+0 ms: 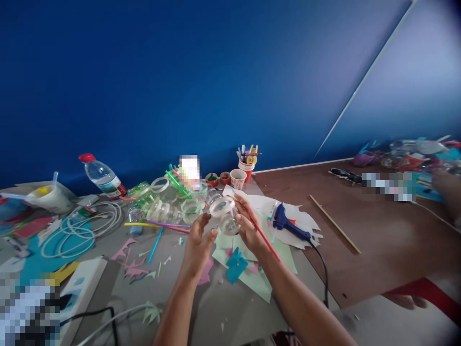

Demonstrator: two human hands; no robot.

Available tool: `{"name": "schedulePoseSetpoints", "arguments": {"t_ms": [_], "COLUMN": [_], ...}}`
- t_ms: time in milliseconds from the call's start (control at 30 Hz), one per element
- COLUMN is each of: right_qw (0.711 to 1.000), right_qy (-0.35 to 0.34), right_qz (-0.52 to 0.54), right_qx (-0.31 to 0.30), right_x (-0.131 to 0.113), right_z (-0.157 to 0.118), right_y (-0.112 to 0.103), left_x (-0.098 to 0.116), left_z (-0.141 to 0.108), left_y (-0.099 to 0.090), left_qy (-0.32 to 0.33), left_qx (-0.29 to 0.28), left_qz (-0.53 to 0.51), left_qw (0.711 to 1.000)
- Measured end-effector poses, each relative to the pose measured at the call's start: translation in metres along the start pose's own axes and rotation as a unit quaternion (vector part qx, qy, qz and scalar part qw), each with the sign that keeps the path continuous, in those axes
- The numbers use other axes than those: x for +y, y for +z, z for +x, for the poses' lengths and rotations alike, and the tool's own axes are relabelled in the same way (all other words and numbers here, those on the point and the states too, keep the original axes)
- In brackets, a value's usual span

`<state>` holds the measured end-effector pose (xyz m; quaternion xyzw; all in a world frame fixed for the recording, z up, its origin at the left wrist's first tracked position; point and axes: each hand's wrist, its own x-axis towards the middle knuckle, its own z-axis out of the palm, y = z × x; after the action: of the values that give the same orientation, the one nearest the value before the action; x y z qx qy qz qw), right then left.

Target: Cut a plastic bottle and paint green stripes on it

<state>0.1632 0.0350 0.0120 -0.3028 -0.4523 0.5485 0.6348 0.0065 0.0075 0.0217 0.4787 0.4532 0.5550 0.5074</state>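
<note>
A clear plastic cup [227, 222], which looks like a cut bottle piece with a whitish rim, is tilted between my hands. The fingers of my right hand [248, 229] grip its right side. That same hand also holds a thin red stick, like a paintbrush [264, 240], lying across the palm towards the wrist. Just left of the cup, my left hand [201, 238] is open with thumb and fingers apart. Under the hands lie pale green paper sheets [257, 283] and a teal paper cutout [236, 265].
A blue glue gun [288, 223] lies right on white paper, its cord trailing forward. Clear plastic pieces [163, 211], straws [154, 246], a water bottle [104, 178] and paint pots [212, 179] stand behind. A wooden stick [334, 224] and another person's hand [406, 301] are at right.
</note>
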Motion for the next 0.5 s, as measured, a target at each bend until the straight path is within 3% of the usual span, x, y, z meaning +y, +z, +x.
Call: {"name": "schedulePoseSetpoints", "arguments": {"t_ms": [100,200,500], "right_qw": [0.999,0.999,0.996], "right_qy": [0.025,0.031,-0.017], "right_qz": [0.022,0.024,0.03], "right_qx": [0.0,-0.014,-0.082], "right_x": [0.002,0.004,0.018], "right_z": [-0.001,-0.003,-0.009], "right_y": [0.007,0.012,0.013], "left_x": [0.002,0.005,0.0], "left_z": [-0.001,-0.002,-0.005], "left_y": [0.004,0.005,-0.002], "left_qy": [0.0,0.004,0.005], "left_qx": [-0.059,-0.083,-0.046], "left_qz": [-0.025,-0.036,-0.074], "left_qw": [0.998,0.996,0.996]}}
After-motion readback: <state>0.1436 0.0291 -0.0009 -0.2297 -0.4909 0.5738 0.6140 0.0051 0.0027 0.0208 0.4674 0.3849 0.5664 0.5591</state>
